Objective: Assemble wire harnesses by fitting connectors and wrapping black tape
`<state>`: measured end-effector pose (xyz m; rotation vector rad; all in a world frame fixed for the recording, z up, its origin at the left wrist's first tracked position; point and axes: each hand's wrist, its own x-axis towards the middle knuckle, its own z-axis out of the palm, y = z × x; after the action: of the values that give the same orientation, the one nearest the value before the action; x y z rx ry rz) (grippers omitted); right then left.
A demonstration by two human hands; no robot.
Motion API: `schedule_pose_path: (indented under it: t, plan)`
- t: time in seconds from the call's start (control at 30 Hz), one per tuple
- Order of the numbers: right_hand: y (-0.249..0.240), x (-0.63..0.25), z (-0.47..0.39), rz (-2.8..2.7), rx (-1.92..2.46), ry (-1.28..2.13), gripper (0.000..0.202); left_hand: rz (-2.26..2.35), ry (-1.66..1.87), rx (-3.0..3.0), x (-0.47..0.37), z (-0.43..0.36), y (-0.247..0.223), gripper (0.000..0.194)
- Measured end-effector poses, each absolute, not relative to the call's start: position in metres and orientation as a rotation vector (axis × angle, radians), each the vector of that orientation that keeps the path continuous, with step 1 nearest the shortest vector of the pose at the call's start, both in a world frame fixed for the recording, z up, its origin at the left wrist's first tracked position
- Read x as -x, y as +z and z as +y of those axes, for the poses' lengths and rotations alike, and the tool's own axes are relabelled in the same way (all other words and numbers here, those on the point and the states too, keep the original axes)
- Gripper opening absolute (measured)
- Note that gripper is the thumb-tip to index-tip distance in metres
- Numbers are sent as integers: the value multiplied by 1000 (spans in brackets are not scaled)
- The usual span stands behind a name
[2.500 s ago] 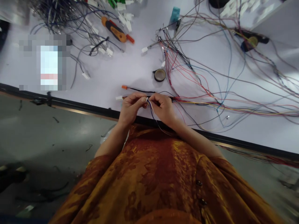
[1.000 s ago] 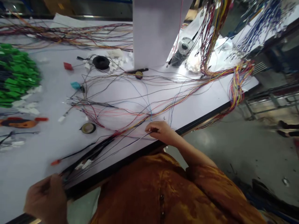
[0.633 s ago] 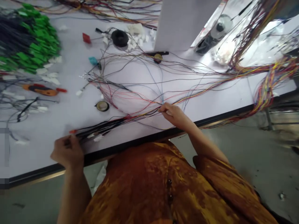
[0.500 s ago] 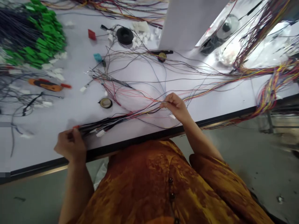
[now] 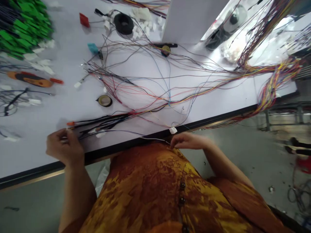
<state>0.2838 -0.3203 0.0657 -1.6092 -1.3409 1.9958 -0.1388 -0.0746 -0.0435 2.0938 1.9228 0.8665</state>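
Note:
A long wire harness (image 5: 145, 110) runs across the white table, its black-sleeved end (image 5: 107, 122) lying near the front edge. At that end my left hand (image 5: 63, 142) is closed in a pinch, just below an orange connector (image 5: 71, 123); what it holds is too small to make out. My right hand (image 5: 181, 140) is past the table's front edge, in front of my body, its fingers closed on the end of a thin pale wire (image 5: 155, 139) that runs back to the black-sleeved part. Close above that hand, a white connector (image 5: 173, 130) rests at the table edge.
Green-tagged wires (image 5: 26, 29) pile up at the back left, above an orange-and-black tool (image 5: 31, 79). A tape roll (image 5: 105, 100), a black roll (image 5: 123, 23) and a red connector (image 5: 84, 20) lie mid-table. Colourful bundled wires (image 5: 272, 84) hang over the edge at the right.
My right hand has moved from the wires mid-table down past the front edge, drawing a pale wire away from the bundle. My left hand is a little below the orange connector. The view has shifted.

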Motion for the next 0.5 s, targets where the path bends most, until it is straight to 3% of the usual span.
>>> schedule_pose_path:
  t: [0.17,0.3,0.4,0.5]
  plan:
    - [52,-268,-350,-1623,1880,1651,20,1907,831,-2141,138,-75,-39,20]
    - [61,-277,-346,-1556,2095,1369,21,1870,772,-2154,135,-76,-31,14]
    - [59,-283,-337,-1468,2272,1223,11,1898,752,-2112,133,-77,-27,15]
    - [46,-283,-329,-1521,2340,1138,32,1927,717,-2120,135,-80,-24,14]
